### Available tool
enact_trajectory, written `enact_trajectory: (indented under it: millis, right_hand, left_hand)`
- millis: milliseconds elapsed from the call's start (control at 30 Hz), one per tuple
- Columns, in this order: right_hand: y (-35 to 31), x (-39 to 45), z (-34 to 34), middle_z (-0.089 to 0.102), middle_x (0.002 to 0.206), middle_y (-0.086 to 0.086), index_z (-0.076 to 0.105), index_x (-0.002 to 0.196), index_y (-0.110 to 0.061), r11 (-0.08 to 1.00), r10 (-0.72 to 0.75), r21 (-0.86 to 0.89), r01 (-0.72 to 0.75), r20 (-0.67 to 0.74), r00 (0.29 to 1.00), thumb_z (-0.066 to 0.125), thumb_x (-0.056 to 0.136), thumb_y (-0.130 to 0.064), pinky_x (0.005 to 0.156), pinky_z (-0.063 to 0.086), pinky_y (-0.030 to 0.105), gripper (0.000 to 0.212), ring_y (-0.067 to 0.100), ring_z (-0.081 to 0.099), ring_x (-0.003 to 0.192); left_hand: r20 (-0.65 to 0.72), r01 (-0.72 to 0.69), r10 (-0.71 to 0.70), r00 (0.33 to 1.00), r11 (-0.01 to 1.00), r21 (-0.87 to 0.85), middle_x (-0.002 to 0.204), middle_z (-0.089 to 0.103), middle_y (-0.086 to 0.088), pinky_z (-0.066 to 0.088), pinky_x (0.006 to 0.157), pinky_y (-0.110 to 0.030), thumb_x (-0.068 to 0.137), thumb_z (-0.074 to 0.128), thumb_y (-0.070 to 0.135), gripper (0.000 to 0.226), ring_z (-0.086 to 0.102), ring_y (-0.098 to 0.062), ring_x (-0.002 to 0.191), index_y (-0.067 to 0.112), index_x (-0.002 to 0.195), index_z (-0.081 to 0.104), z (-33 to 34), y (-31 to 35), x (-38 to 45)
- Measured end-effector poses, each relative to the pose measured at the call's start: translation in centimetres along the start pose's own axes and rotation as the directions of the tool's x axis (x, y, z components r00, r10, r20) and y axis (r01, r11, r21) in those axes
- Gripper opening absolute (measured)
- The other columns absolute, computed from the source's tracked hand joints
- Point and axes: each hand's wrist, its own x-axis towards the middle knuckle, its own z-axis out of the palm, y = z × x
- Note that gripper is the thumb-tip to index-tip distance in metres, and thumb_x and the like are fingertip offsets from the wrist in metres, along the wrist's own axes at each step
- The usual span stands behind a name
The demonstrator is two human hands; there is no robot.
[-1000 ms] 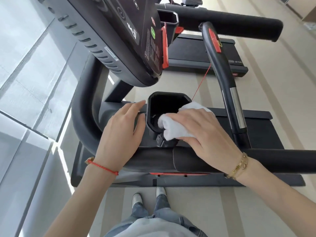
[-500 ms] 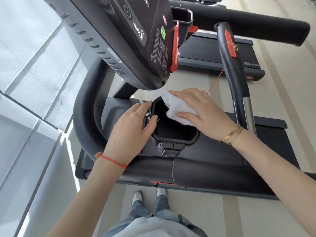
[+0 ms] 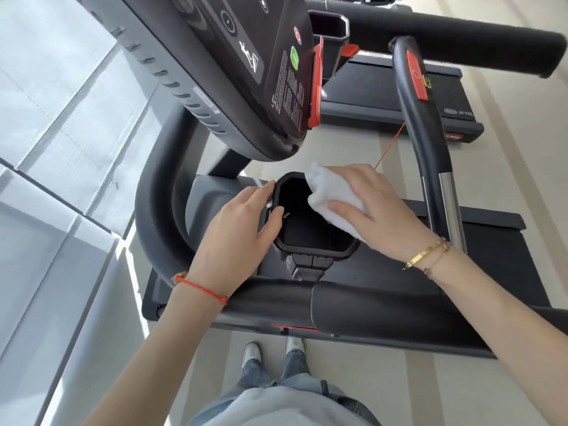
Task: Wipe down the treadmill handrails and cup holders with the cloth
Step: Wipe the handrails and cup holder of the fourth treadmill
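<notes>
A single head-worn wide-angle camera looks steeply down from close above the treadmill's cup holder (image 3: pixel 316 232), taking in the floor (image 3: pixel 399 379) below.

Bright daylight pours in from my left, washing the pale floor (image 3: pixel 76 302) in a soft glare. My view bends at the edges, so the console (image 3: pixel 215 72) leans and straight lines curve. Shadows stay mild. Everything looks slightly soft, and the far corners are smeared.
</notes>
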Motion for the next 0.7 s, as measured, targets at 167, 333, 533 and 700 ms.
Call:
enact_trajectory:
  millis: [167, 333, 533, 700]
  right_hand:
    - [-1.6, 2.9, 0.4, 0.045, 0.134, -0.004, 0.046, 0.138, -0.025, 0.999, 0.053, 0.012, -0.052, -0.004, 0.999, 0.051, 0.099, -0.036, 0.091, 0.027, 0.025, 0.041, 0.022, 0.039, 0.117]
    - [-1.8, -1.3, 0.4, 0.038, 0.140, -0.004, 0.041, 0.142, -0.024, 0.987, 0.126, 0.105, -0.118, -0.073, 0.989, 0.048, 0.099, -0.035, 0.101, 0.021, 0.023, 0.045, 0.019, 0.033, 0.127]
    - [-3.9, -6.4, 0.7, 0.040, 0.123, -0.021, 0.052, 0.132, -0.017, 0.994, 0.099, 0.048, -0.096, -0.059, 0.993, 0.029, 0.094, -0.061, 0.095, 0.017, 0.011, 0.063, 0.006, 0.025, 0.119]
    - [-5.9, -6.2, 0.9, 0.057, 0.122, -0.007, 0.058, 0.126, -0.015, 0.983, -0.029, -0.184, 0.020, -0.047, 0.998, 0.031, 0.097, -0.055, 0.102, 0.030, 0.033, 0.056, 0.019, 0.038, 0.119]
  left_hand:
    - [0.013, 0.002, -0.002, 1.000, 1.000, -0.002, 0.108, 0.064, -0.001, 0.051, 0.081, -0.040, 0.098, 0.052, 0.030, 0.046, 0.062, -0.019, 0.091, 0.015, 0.140, 0.051, -0.1, 0.1, 0.1]
    - [0.014, -0.001, 0.001, 1.000, 1.000, -0.009, 0.113, 0.064, 0.001, 0.052, 0.085, -0.035, 0.098, 0.051, 0.031, 0.046, 0.061, -0.017, 0.099, 0.015, 0.142, 0.049, -0.2, 0.0, 0.0]
    - [0.005, -0.018, 0.018, 1.000, 1.000, -0.019, 0.117, 0.064, 0.003, 0.047, 0.089, -0.025, 0.099, 0.050, 0.030, 0.044, 0.059, -0.014, 0.106, 0.016, 0.142, 0.049, -0.5, -0.1, -0.4]
    - [0.008, -0.086, 0.086, 0.996, 0.995, -0.041, 0.119, 0.064, 0.003, 0.042, 0.091, -0.018, 0.100, 0.048, 0.024, 0.039, 0.057, -0.014, 0.110, 0.016, 0.138, 0.053, -1.4, -0.5, -2.1]
